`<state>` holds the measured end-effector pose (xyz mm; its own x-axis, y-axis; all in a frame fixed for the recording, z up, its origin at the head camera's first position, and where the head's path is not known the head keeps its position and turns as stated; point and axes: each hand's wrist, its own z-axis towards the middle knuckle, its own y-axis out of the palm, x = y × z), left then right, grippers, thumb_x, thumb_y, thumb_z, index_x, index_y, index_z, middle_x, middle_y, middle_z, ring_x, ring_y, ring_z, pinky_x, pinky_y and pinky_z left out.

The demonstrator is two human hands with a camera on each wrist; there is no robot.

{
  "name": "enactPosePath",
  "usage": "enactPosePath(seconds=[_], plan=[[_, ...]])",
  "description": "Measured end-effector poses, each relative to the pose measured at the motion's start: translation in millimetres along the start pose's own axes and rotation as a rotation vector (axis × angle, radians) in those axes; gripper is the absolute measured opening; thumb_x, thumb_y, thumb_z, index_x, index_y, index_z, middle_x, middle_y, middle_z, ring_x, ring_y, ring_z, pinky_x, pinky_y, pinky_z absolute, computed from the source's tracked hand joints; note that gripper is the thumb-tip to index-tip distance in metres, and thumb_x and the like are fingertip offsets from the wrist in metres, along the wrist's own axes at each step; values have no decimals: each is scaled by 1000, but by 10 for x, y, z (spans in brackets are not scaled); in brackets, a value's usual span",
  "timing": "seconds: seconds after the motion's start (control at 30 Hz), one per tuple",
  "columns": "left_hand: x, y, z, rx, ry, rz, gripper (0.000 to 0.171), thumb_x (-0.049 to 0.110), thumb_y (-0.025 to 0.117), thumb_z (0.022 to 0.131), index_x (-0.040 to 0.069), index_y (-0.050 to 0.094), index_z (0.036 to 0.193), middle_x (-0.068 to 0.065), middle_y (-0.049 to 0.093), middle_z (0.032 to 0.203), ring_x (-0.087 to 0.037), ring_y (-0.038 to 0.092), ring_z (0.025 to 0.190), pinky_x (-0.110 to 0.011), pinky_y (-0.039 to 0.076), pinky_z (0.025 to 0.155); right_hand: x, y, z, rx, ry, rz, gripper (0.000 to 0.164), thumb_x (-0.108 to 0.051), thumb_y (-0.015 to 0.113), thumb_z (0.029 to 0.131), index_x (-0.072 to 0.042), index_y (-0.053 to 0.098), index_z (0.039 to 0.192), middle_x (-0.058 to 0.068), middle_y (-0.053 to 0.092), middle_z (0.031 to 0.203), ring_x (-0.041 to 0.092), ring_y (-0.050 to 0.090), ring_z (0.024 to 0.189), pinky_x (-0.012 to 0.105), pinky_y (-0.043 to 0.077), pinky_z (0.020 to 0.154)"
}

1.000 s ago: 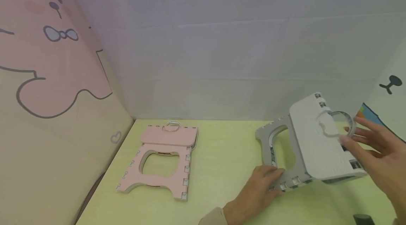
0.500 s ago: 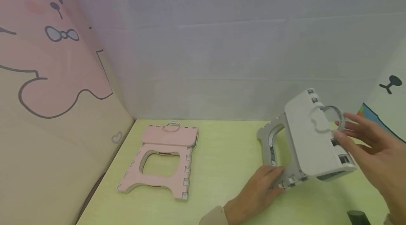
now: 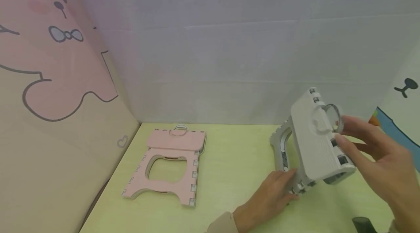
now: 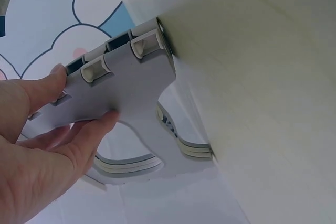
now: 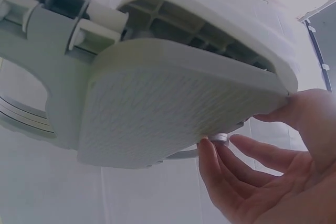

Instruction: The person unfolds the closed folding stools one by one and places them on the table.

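Note:
A folding step stool with a white top and grey legs stands tilted at the right of the table in the head view. My left hand grips the near edge of its leg panel, thumb on one side and fingers on the other in the left wrist view. The white top's two halves are partly folded, and a ribbed underside shows between them in the right wrist view. My right hand pinches the top's right edge beside the loop handle, fingers behind and thumb in front.
A pink folding step stool lies folded flat on the light green table, left of centre. Pale fabric walls stand behind and at both sides. A dark cylindrical object sits at the bottom right.
My right hand has moved left and slightly up, swinging the white stool's top closer in and steeper. My left hand keeps its grip almost in place. The pink stool has stayed put.

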<state>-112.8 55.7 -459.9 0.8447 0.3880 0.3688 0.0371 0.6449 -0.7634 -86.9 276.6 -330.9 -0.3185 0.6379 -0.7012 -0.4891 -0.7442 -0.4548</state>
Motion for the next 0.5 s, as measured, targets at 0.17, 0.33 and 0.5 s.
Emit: enactPosePath(seconds=[0.17, 0.33, 0.5], plan=[[5, -6, 5, -34, -11, -37, 67, 21, 76, 94, -1, 43, 148, -10, 63, 130, -12, 59, 119, -10, 40, 104, -39, 12, -17, -21, -5, 11, 48, 1, 69, 96, -7, 60, 142, -19, 58, 135, -11, 55, 111, -1, 43, 84], [10, -5, 0, -43, -21, -43, 65, 22, 75, 95, -2, 43, 146, -11, 62, 131, -12, 58, 119, -10, 40, 103, -73, 29, -34, -42, -26, 21, 47, 3, 69, 96, -7, 61, 141, -18, 59, 138, -11, 57, 106, 1, 45, 82], [15, -19, -4, -53, -44, -46, 62, 22, 74, 97, -1, 43, 145, -11, 61, 131, -11, 58, 119, -9, 41, 102, -126, 61, -39, -69, -78, 82, 47, 9, 66, 95, -4, 62, 139, -10, 62, 138, -2, 59, 114, 4, 45, 87]])
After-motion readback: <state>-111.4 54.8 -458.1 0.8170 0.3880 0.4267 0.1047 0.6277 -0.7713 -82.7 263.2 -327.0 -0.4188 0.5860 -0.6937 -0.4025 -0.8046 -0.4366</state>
